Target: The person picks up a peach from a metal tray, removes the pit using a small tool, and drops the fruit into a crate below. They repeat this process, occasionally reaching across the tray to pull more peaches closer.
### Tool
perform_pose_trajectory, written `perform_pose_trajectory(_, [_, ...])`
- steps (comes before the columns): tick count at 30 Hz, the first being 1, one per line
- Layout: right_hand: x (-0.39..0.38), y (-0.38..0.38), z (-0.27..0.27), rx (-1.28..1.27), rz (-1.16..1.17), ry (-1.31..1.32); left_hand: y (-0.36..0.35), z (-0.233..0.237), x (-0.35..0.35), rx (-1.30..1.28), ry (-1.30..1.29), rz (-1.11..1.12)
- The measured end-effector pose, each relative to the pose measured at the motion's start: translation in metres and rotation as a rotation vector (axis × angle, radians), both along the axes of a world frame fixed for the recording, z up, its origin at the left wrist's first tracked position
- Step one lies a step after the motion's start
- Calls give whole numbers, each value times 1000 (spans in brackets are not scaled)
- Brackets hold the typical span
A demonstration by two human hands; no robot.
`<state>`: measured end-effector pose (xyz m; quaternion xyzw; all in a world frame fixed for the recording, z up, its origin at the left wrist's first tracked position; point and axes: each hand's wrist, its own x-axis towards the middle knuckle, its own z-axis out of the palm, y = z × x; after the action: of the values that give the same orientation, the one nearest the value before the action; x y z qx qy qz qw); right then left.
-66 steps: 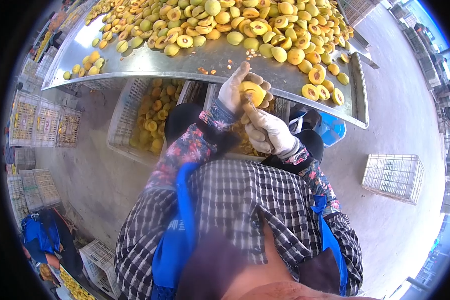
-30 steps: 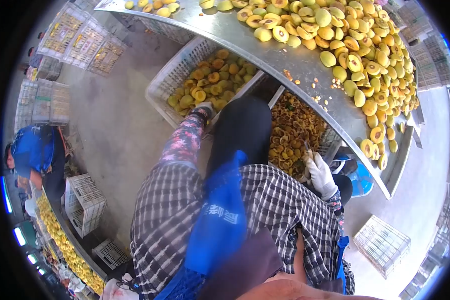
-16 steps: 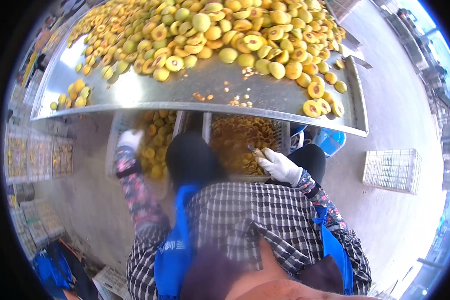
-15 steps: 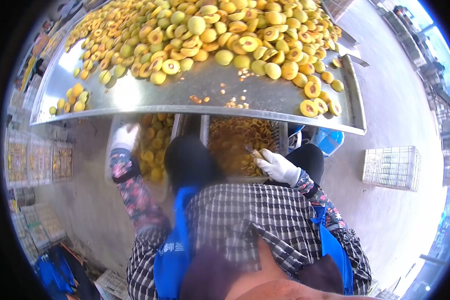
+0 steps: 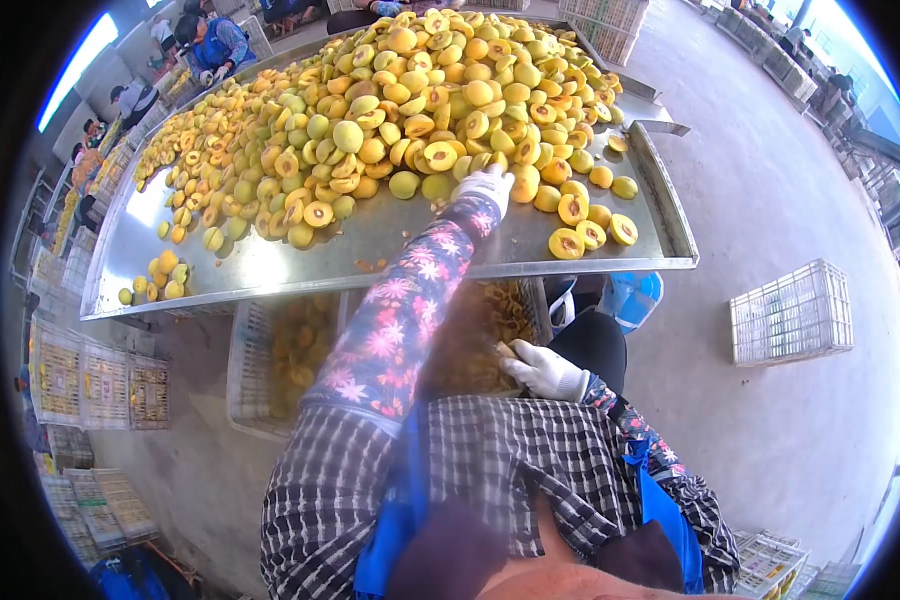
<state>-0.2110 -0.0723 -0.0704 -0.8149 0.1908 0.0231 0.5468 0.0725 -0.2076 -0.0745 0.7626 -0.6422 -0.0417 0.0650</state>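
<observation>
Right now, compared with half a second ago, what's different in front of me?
Your left hand has left the fruit crate under the table and moved forward and right onto the near edge of the fruit pile; whether it took or released a fruit can't be seen. Your right hand stayed low by the scraps crate, holding the small tool.

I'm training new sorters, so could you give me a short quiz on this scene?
1. True or false: the left hand is at the near edge of the fruit pile.
2. Multiple choice: what covers the left forearm? A, a floral sleeve; B, a metal guard; C, a towel.
3. Fill in the blank: the right hand, nearer the wearer than the metal table, wears a ____ glove.

Key: 1 true; 2 A; 3 white.
</observation>
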Motion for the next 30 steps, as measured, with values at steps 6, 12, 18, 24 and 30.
perform_pose_trajectory(6, [-11, -13, 1, 41, -108, -221, 62, 4, 33, -234, 1164, 30])
perform_pose_trajectory(12, [39, -19, 64, -289, -297, -509, 181, 72, -14, -364, 2076, 93])
perform_pose_trajectory(18, [82, 4, 74, -582, -395, -570, 202, 81, -59, -732, 2022, 29])
perform_pose_trajectory(24, [80, 9, 70, -621, -402, -532, 195, 62, -72, -927, 1957, 14])
perform_pose_trajectory(30, [75, 3, 69, -715, -329, -483, 198, 55, -60, -794, 1788, -9])
